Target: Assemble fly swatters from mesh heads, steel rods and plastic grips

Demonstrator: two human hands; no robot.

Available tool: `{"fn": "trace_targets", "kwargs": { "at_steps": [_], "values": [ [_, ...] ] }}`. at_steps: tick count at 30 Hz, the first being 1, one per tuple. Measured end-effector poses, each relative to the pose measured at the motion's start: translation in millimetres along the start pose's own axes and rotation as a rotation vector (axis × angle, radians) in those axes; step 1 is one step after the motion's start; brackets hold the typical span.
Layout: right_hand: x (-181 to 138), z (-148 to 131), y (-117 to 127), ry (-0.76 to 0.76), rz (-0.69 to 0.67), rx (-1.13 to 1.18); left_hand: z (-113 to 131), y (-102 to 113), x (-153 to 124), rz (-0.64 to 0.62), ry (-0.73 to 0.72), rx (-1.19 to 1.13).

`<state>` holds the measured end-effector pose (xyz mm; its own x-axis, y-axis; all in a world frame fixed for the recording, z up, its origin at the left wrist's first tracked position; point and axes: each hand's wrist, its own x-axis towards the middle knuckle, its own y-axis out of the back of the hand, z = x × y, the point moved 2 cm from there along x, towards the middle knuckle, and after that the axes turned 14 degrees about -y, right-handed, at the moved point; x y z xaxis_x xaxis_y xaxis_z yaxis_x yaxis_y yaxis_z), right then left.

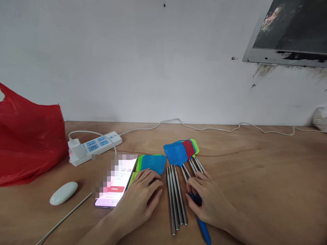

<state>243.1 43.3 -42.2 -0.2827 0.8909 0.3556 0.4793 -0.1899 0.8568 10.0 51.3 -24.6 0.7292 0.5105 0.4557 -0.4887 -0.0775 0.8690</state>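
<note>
My left hand (143, 195) lies palm down, fingers loosely stretched and resting on the near edge of a stack of blue and green mesh fly swatter heads (155, 162). My right hand (204, 195) is curled over the shafts of assembled fly swatters (176, 153), thumb and fingers closed around one by its blue handle (204, 231). Blue, red and yellow-green heads overlap at the far end of these shafts. Between my hands several loose metal rods (176, 200) lie side by side, pointing away from me. My right palm and fingers hide part of the shafts.
Left of my left hand lies a lit phone (112, 189), partly pixelated. A white power strip (95, 148) with a plugged-in charger and cable stands behind it. A white oval mouse-like object (63, 193) and a red plastic bag (30, 143) are farther left. A thin cable (209, 128) runs along the wall.
</note>
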Motion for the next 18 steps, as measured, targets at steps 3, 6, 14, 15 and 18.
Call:
{"fn": "trace_targets", "kwargs": {
  "at_steps": [3, 6, 14, 15, 18],
  "values": [
    [0, -1, -3, -0.050, 0.043, -0.009, -1, -3, -2, 0.020, 0.002, -0.006],
    [0, -1, -4, -0.085, 0.100, -0.005, -1, -3, -3, 0.022, 0.000, -0.007],
    [2, 16, -1, -0.294, 0.214, 0.328, 1, -1, -2, 0.005, 0.005, -0.012],
    [2, 19, -1, -0.322, 0.213, 0.413, 1, -1, -2, 0.011, 0.007, -0.017],
    [5, 22, -1, -0.414, 0.172, 0.700, 1, 0, -2, 0.014, 0.023, -0.030]
  ]
}}
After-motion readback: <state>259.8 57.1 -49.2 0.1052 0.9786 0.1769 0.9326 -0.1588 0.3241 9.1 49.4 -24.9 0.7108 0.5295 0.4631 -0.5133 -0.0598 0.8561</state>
